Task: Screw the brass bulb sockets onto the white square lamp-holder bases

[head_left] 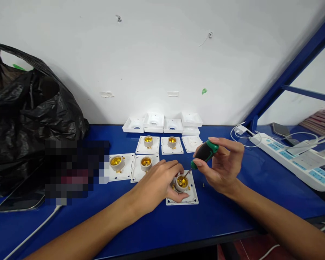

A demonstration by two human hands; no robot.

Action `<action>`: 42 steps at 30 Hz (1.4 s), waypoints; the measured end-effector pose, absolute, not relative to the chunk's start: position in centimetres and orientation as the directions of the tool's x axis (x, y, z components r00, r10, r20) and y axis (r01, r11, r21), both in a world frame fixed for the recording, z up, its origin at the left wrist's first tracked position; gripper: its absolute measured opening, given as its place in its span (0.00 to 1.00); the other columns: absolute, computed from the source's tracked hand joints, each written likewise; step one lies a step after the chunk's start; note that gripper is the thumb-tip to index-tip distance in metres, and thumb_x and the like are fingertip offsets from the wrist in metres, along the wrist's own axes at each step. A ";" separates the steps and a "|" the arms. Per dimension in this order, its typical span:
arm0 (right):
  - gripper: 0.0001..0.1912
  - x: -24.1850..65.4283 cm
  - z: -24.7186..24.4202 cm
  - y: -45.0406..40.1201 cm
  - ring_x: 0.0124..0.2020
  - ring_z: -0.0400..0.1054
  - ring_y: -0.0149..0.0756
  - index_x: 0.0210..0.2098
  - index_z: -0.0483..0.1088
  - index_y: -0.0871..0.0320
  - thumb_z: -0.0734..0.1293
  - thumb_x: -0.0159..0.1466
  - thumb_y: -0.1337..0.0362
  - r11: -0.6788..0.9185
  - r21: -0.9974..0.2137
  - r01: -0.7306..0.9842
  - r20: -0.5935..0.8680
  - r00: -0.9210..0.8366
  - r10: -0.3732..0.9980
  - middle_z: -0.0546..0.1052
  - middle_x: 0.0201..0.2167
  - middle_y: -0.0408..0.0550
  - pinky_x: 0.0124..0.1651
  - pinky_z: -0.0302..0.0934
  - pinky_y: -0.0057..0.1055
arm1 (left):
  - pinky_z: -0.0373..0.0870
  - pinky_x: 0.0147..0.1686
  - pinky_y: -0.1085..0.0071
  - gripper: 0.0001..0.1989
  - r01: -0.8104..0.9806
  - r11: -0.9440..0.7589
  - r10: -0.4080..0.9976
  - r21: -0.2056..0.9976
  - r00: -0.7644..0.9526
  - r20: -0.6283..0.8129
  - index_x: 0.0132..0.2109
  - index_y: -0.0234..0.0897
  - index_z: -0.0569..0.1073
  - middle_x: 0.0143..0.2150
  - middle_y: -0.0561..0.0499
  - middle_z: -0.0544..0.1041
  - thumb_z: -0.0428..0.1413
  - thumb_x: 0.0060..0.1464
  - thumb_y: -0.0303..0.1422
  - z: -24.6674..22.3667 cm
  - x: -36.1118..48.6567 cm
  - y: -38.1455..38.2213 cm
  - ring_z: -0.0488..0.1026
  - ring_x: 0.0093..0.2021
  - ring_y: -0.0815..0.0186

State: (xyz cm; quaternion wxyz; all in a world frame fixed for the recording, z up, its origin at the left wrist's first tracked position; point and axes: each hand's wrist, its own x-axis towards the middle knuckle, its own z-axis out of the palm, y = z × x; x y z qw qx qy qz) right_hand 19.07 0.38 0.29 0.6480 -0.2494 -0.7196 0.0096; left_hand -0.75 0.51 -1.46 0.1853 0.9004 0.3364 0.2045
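Observation:
A round lamp socket (182, 183) with a brass lining sits on a square white base plate (191, 195) near the table's front. My left hand (162, 182) curls its thumb and fingers around the socket. In my right hand (223, 166) is a screwdriver (206, 151) with a green and black handle, gripped between thumb and fingers. Its shaft slants down to the left, and the tip is inside the brass socket. A small screw (203, 185) lies on the table to the right of the plate.
Several plates with sockets (146, 164) lie behind my left hand, with a bare plate (191, 143) and white covers (173, 126) along the wall. A black plastic bag (32, 108) and phone (24, 196) are at left. A power strip (292, 160) runs along the right.

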 end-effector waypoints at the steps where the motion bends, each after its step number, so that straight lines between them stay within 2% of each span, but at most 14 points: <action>1: 0.31 19.1 0.3 0.4 0.26 0.71 0.28 0.61 0.65 0.46 0.75 0.62 0.68 0.876 -0.336 0.347 0.927 -0.042 0.372 0.70 0.46 0.44 0.24 0.72 0.30 | 0.64 0.38 0.65 0.24 0.527 -0.710 0.675 0.467 0.697 0.241 0.43 0.39 0.73 0.34 0.56 0.75 0.74 0.45 0.42 -1.6 -0.7 0.6 0.71 0.31 0.62; 6: 0.32 19.2 0.0 0.6 0.27 0.71 0.29 0.62 0.65 0.46 0.76 0.61 0.68 0.873 -0.338 0.351 0.920 -0.072 0.385 0.71 0.45 0.44 0.25 0.72 0.31 | 0.65 0.41 0.63 0.19 0.512 -0.741 0.646 0.433 0.719 0.255 0.43 0.38 0.73 0.37 0.53 0.76 0.70 0.51 0.40 -1.7 -0.6 0.6 0.75 0.36 0.59; 13: 0.33 19.4 -0.2 0.6 0.29 0.73 0.32 0.64 0.63 0.44 0.75 0.63 0.67 0.874 -0.346 0.342 0.912 -0.099 0.399 0.72 0.45 0.43 0.27 0.74 0.35 | 0.66 0.41 0.63 0.19 0.503 -0.758 0.634 0.415 0.719 0.286 0.43 0.38 0.73 0.38 0.52 0.78 0.71 0.50 0.40 -2.0 -0.5 0.7 0.76 0.36 0.58; 19: 0.33 19.4 0.0 0.6 0.27 0.73 0.31 0.63 0.63 0.44 0.76 0.63 0.67 0.888 -0.336 0.313 0.919 -0.096 0.381 0.71 0.47 0.45 0.25 0.74 0.34 | 0.65 0.37 0.64 0.19 0.516 -0.749 0.644 0.415 0.715 0.272 0.43 0.37 0.74 0.37 0.52 0.77 0.70 0.50 0.40 -2.0 -0.4 0.7 0.74 0.34 0.59; 26: 0.34 19.5 -0.3 0.6 0.28 0.73 0.31 0.63 0.64 0.45 0.76 0.62 0.68 0.893 -0.346 0.287 0.914 -0.110 0.389 0.71 0.48 0.45 0.28 0.76 0.37 | 0.65 0.40 0.64 0.16 0.512 -0.742 0.649 0.433 0.711 0.271 0.44 0.36 0.74 0.37 0.52 0.77 0.69 0.52 0.37 -1.9 -0.3 0.6 0.72 0.33 0.62; 32: 0.36 19.7 -0.6 0.6 0.29 0.74 0.33 0.64 0.63 0.45 0.76 0.61 0.68 0.895 -0.346 0.284 0.913 -0.120 0.391 0.72 0.48 0.46 0.28 0.76 0.37 | 0.65 0.38 0.64 0.18 0.511 -0.750 0.642 0.420 0.714 0.278 0.44 0.36 0.75 0.37 0.51 0.77 0.70 0.52 0.38 -1.9 -0.3 0.6 0.72 0.33 0.61; 37: 0.37 19.8 -0.5 0.5 0.29 0.75 0.34 0.65 0.62 0.43 0.76 0.61 0.68 0.890 -0.358 0.284 0.900 -0.150 0.410 0.72 0.50 0.47 0.30 0.78 0.39 | 0.67 0.40 0.63 0.16 0.516 -0.745 0.650 0.423 0.705 0.285 0.45 0.37 0.75 0.37 0.52 0.77 0.68 0.53 0.38 -1.8 -0.4 0.4 0.73 0.33 0.62; 39: 0.38 19.9 -0.5 0.6 0.29 0.74 0.33 0.66 0.62 0.43 0.77 0.61 0.68 0.892 -0.336 0.303 0.904 -0.160 0.395 0.73 0.50 0.47 0.29 0.77 0.38 | 0.66 0.40 0.64 0.16 0.517 -0.745 0.650 0.421 0.703 0.289 0.45 0.37 0.75 0.36 0.52 0.77 0.68 0.54 0.39 -1.8 -0.4 0.4 0.73 0.33 0.62; 42: 0.42 19.9 -0.4 0.7 0.27 0.72 0.33 0.67 0.61 0.42 0.79 0.59 0.68 0.902 -0.271 0.337 0.925 -0.168 0.341 0.75 0.44 0.44 0.24 0.73 0.33 | 0.66 0.39 0.65 0.14 0.506 -0.751 0.643 0.425 0.709 0.290 0.43 0.37 0.75 0.34 0.53 0.76 0.67 0.54 0.38 -1.9 -0.4 0.5 0.72 0.31 0.63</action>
